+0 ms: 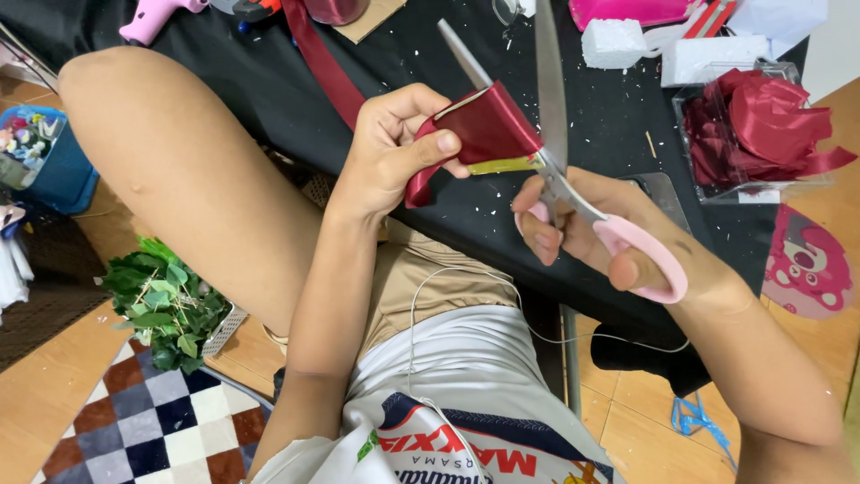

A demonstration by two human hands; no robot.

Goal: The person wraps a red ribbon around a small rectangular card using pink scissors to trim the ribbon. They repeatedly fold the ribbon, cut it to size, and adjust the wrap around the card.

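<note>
The left hand (394, 148) reaches forward from a bent arm, its forearm rising from the lap toward the black worktop (421, 63), and its fingers are clamped on a folded piece of dark red ribbon (488, 125): the thumb presses across the near face while the other fingers curl behind the fold. The ribbon is held up above the edge of the worktop, with a loose tail hanging down below the thumb and a yellowish strip showing along its lower edge. The right hand (609, 237) comes in from the right, wrist turned so the knuckles face up, and is closed through the pink handles of a pair of scissors (560, 170). The blades point away from the body and stand spread apart in a narrow V, one blade running up just beside the right edge of the ribbon and the other slanting up behind its top. Farther back on the worktop sits a clear box of crumpled red ribbon (752, 125), with white foam blocks (614, 43) near it and a pink glue gun (152, 16) at the far left. A basket of green leaves (166, 300) stands on the floor beside the raised knee.
</note>
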